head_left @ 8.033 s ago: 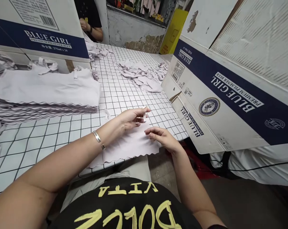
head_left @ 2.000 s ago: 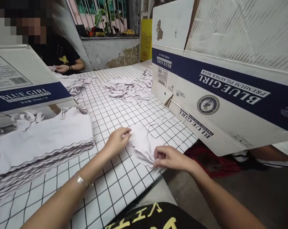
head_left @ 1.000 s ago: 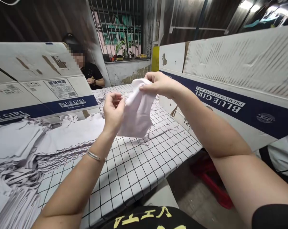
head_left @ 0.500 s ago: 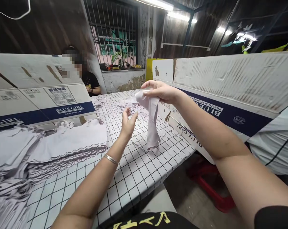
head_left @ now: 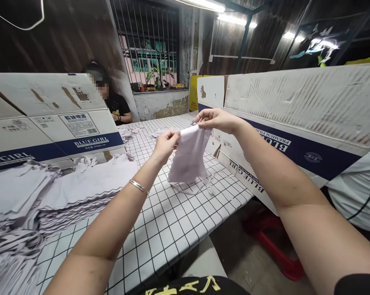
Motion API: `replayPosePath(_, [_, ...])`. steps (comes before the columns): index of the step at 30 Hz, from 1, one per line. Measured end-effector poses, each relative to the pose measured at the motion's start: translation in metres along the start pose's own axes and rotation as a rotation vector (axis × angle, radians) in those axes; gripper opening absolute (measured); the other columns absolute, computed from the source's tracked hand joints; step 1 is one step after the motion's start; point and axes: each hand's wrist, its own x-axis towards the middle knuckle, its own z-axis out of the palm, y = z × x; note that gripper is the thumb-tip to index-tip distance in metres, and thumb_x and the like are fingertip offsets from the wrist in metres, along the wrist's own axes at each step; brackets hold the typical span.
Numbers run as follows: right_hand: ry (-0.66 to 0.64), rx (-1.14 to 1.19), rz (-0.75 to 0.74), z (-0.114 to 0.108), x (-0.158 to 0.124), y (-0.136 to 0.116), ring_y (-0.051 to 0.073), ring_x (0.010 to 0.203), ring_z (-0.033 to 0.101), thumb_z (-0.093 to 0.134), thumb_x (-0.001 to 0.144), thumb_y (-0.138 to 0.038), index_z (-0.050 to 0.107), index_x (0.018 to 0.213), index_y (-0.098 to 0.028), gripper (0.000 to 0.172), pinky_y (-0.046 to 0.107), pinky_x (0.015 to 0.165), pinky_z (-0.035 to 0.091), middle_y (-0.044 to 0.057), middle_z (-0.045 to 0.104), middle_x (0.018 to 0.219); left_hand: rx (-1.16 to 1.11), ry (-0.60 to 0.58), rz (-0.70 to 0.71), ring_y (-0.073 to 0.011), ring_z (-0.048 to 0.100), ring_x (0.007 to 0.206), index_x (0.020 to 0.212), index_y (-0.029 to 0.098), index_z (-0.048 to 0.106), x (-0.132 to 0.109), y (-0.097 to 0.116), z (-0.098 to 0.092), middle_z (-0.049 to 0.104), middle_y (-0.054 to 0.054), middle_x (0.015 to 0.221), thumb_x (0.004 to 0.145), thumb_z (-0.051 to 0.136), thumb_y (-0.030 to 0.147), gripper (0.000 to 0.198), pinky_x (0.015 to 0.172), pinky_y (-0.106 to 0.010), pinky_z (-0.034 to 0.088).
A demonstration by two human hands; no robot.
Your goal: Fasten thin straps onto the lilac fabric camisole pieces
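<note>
I hold a small pale lilac fabric piece (head_left: 189, 157) up in the air above the grid-patterned table (head_left: 169, 221). My left hand (head_left: 165, 144) pinches its upper left corner and my right hand (head_left: 215, 120) pinches its upper right corner, so the top edge is stretched between them. The piece hangs down with thin straps trailing onto the table. A silver bangle sits on my left wrist.
A tall stack of the same fabric pieces (head_left: 80, 186) lies at the left. Blue Girl cardboard boxes stand on the left (head_left: 50, 123) and right (head_left: 289, 119). Loose fabric pieces (head_left: 142, 132) lie farther back. Another person (head_left: 114, 104) sits at the far end. A red stool (head_left: 277, 252) is under the table's right side.
My left hand, open half a second ago, has closed on the fabric's upper corner. The piece, which hung from my right hand alone, is now spread between both hands.
</note>
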Motion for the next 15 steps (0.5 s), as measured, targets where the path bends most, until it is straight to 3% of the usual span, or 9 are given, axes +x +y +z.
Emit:
replayPosePath(5, [0.005, 0.026, -0.037, 0.007, -0.002, -0.015, 0.013, 0.068, 0.058, 0.078, 0.072, -0.026, 0.066, 0.090, -0.020, 0.022, 0.028, 0.063, 0.054, 0.000, 0.061, 0.071, 0.012, 0.051, 0.085, -0.0099, 0.055, 0.069, 0.080, 0.018, 0.055, -0.023, -0.015, 0.014, 0.058, 0.000, 0.080, 0.074, 0.070, 0.047, 0.033, 0.065, -0.024, 0.049])
replayPosePath(10, [0.049, 0.026, -0.040, 0.010, 0.001, -0.027, 0.013, 0.067, 0.057, 0.080, 0.070, -0.026, 0.065, 0.088, -0.019, 0.025, 0.028, 0.061, 0.053, 0.000, 0.060, 0.070, -0.032, -0.021, -0.058, -0.0185, 0.061, 0.084, 0.086, 0.018, 0.062, -0.065, -0.052, 0.041, 0.066, -0.007, 0.092, 0.065, 0.080, 0.032, 0.031, 0.079, -0.034, 0.050])
replayPosePath(12, [0.062, 0.025, -0.025, 0.008, 0.003, -0.026, 0.013, 0.066, 0.057, 0.080, 0.070, -0.027, 0.064, 0.088, -0.019, 0.025, 0.029, 0.061, 0.053, 0.001, 0.059, 0.069, -0.070, -0.069, -0.077, -0.0185, 0.060, 0.081, 0.080, 0.018, 0.064, -0.073, -0.062, 0.050, 0.067, -0.007, 0.085, 0.067, 0.079, 0.032, 0.025, 0.076, -0.033, 0.049])
replayPosePath(15, [0.088, -0.044, 0.010, 0.003, 0.003, -0.019, 0.015, 0.067, 0.058, 0.077, 0.072, -0.027, 0.064, 0.088, -0.020, 0.022, 0.032, 0.063, 0.052, 0.002, 0.060, 0.072, -0.080, -0.036, -0.081, -0.0139, 0.052, 0.067, 0.066, 0.017, 0.062, -0.074, -0.062, 0.057, 0.059, -0.001, 0.065, 0.071, 0.074, 0.037, 0.024, 0.064, -0.029, 0.045])
